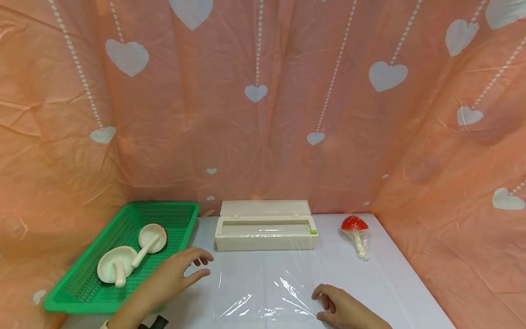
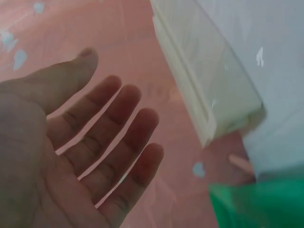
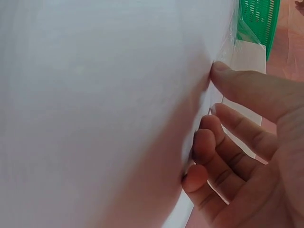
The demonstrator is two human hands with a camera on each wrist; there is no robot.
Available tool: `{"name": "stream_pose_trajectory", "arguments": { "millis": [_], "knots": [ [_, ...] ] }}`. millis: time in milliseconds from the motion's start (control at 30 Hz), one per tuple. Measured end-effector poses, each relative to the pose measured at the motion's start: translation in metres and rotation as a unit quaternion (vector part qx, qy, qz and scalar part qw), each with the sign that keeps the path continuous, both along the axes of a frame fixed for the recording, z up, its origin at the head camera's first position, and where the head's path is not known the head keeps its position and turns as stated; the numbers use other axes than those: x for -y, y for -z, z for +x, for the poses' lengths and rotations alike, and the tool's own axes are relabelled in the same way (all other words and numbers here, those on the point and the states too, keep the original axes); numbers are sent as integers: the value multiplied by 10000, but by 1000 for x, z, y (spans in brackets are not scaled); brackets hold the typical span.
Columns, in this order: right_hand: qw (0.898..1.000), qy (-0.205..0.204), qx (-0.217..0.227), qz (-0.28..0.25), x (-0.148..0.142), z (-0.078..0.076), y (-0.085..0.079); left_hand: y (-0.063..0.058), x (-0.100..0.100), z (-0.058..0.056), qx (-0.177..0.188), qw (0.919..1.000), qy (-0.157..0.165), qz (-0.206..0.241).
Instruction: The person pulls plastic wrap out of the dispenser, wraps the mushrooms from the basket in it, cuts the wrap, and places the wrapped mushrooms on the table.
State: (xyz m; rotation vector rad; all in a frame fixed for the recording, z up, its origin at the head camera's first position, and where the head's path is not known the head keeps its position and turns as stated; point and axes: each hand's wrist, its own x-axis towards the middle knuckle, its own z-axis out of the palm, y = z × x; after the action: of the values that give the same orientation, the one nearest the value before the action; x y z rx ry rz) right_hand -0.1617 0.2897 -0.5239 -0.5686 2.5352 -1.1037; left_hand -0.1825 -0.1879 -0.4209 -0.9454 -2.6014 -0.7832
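Observation:
A sheet of clear cling film (image 1: pixel 267 292) lies spread over the white table, drawn from a cream cling film dispenser (image 1: pixel 265 242) whose lid stands up. My left hand (image 1: pixel 185 272) hovers left of the film, fingers apart and holding nothing; in the left wrist view its palm (image 2: pixel 85 152) shows empty beside the dispenser (image 2: pixel 209 71). At the film's lower right edge my right hand (image 1: pixel 341 306) rests with fingertips low at the table. Thumb and fingers of the right hand (image 3: pixel 247 137) are parted in the right wrist view, touching the white surface.
On the left a green basket (image 1: pixel 92 233) contains two mushrooms, one with a broad cap (image 1: pixel 108 262), the other smaller (image 1: pixel 154 237). A red-capped mushroom (image 1: pixel 355 224) wrapped in clear film lies at the right. A pink heart-print curtain (image 1: pixel 255 151) encloses the table.

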Motion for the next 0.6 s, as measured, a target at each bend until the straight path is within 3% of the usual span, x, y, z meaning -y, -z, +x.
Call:
{"name": "stream_pose_trajectory", "arguments": {
  "millis": [200,333,600],
  "knots": [
    [9998,-72,-161,44,-1,1,1,-22,25,-13,235,9968,-655,-403],
    [10000,-12,14,21,0,1,0,-29,44,-27,437,9938,-828,-605],
    [9998,54,172,71,3,1,1,-36,83,-56,1303,9820,-1072,-851]
  ]
}}
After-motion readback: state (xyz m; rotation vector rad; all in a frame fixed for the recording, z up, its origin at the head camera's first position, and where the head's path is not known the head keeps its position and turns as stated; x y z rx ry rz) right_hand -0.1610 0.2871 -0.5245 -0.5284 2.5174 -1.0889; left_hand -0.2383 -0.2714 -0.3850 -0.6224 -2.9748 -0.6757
